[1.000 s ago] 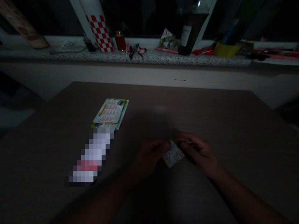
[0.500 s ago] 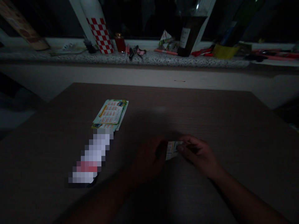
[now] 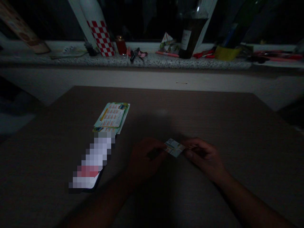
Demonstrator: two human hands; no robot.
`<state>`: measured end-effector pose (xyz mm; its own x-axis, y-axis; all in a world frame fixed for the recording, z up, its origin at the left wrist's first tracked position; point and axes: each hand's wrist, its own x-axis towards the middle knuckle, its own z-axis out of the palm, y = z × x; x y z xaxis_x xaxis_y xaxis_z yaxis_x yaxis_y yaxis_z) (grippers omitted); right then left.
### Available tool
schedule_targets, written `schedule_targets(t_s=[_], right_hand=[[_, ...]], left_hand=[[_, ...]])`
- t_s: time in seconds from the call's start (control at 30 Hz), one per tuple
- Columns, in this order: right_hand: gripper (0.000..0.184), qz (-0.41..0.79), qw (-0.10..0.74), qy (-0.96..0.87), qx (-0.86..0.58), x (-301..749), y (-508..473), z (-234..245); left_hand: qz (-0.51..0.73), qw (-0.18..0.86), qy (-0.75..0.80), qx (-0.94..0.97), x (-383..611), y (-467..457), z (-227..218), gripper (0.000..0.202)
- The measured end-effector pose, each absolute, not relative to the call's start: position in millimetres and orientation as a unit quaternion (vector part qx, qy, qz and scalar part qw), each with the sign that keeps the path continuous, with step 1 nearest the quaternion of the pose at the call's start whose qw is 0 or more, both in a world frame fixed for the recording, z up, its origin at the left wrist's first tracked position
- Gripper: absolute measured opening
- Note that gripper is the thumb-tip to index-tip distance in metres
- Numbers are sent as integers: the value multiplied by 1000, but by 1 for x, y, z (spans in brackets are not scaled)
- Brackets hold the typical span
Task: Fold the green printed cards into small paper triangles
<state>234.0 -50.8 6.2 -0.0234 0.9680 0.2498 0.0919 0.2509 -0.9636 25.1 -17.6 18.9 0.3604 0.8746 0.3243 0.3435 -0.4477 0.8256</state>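
Observation:
A small folded piece of printed paper (image 3: 175,147) is held over the table between both hands, one corner toward each. My left hand (image 3: 146,158) pinches its left corner; deep shadow darkens those fingers. At the right corner, my right hand (image 3: 205,155) grips the paper between thumb and fingertips. Left of the hands lies a stack of printed calendar sheets (image 3: 111,115), slightly fanned. A phone (image 3: 95,164) with a bright, pixelated screen rests just in front of that stack.
The wood-grain table (image 3: 213,114) reaches toward a wall below a speckled stone windowsill (image 3: 152,61). On the sill stand a red-and-white checkered bottle (image 3: 102,38), a small red bottle (image 3: 121,46), a dark labelled bottle (image 3: 190,39) and a yellow container (image 3: 226,53).
The folded paper has turned, and more of its face shows as a diamond shape. My left hand has shifted slightly left, uncovering its left corner. The stack and phone stay put.

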Motion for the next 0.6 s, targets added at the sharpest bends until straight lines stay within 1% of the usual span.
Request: schedule_targets(t_s=[0.1,0.2,0.3,0.47,0.6], right_hand=[[17,376,525,-610,-459,235,-51,8],[9,352,534,-612,-466,234,-50,10],[6,347,547,-597,-473,232,-49,11],[9,347,556,-571,-495,229,-51,10],[17,354,564,-537,-518,222,-53,13]], left_hand=[[401,361,418,731,26,-19,21,7],[407,389,389,729,26,-19,22,10],[412,422,371,717,26,-19,22,12],[420,449,393,684,29,-19,21,10],[423,453,423,661,34,-22,20,7]])
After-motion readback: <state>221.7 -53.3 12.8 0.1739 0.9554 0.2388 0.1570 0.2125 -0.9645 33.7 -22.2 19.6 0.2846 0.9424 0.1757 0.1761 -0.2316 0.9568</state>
